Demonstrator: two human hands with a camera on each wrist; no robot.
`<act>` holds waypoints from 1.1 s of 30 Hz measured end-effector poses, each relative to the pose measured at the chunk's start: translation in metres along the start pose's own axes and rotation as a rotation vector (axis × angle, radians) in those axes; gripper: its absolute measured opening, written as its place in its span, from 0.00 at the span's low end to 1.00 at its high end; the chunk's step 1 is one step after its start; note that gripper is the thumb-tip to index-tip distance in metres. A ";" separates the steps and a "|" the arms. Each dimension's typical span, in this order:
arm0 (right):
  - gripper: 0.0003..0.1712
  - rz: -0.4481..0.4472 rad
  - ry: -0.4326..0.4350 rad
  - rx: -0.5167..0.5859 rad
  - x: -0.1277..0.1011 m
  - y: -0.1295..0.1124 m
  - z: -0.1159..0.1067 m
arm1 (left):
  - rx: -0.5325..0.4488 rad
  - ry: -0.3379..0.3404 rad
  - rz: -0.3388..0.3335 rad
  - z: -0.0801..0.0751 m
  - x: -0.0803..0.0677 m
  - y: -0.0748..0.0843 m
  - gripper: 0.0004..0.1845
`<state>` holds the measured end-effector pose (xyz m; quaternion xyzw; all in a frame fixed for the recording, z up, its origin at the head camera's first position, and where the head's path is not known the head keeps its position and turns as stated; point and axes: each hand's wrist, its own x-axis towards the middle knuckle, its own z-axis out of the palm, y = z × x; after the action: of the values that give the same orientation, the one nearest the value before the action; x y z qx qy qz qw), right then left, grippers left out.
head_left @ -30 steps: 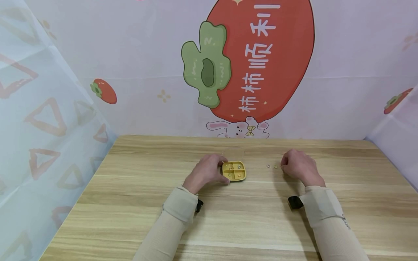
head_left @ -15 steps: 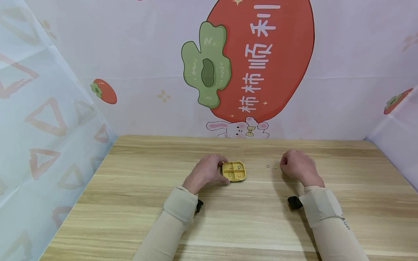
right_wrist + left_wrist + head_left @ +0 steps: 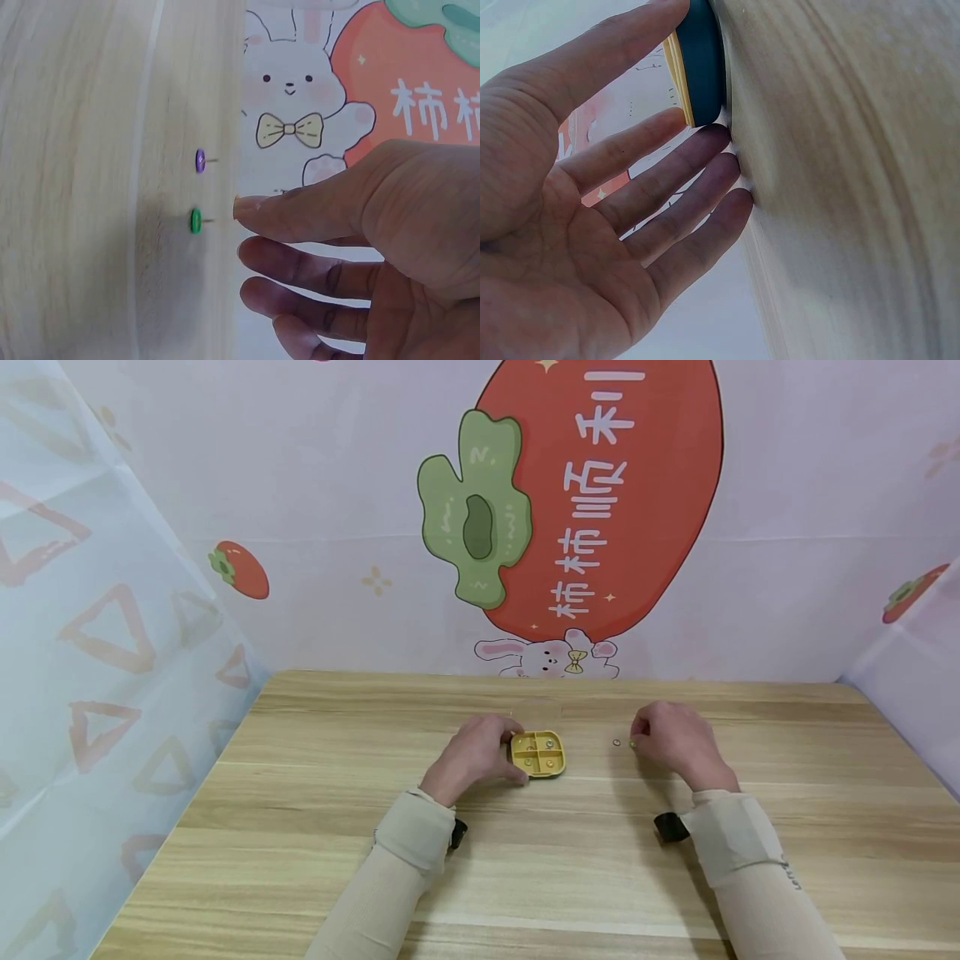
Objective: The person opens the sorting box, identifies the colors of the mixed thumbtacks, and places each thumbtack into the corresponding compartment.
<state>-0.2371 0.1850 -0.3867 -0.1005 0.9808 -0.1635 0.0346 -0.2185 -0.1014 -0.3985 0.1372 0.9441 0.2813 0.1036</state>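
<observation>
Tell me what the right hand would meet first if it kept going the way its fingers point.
Probably the green pushpin, just ahead of the right hand; the purple pushpin stands beyond it.

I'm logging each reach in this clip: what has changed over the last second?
The right hand slid left along the table toward the two pushpins; its fingertips are now at the green pushpin, not gripping it. The purple pushpin, the yellow compartment box and the left hand holding the box stayed put.
</observation>
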 end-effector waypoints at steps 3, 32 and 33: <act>0.07 0.004 -0.001 0.005 -0.001 -0.005 -0.001 | 0.003 -0.002 0.000 0.000 0.000 0.000 0.37; 0.05 -0.164 0.051 -0.011 -0.009 -0.067 0.017 | -0.001 -0.002 0.013 -0.001 -0.001 0.000 0.37; 0.05 -0.168 0.048 -0.010 -0.009 -0.068 0.017 | 0.002 -0.001 0.013 -0.001 -0.001 0.000 0.37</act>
<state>-0.2136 0.1186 -0.3803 -0.1788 0.9702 -0.1633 -0.0031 -0.2178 -0.1020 -0.3971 0.1435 0.9434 0.2810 0.1022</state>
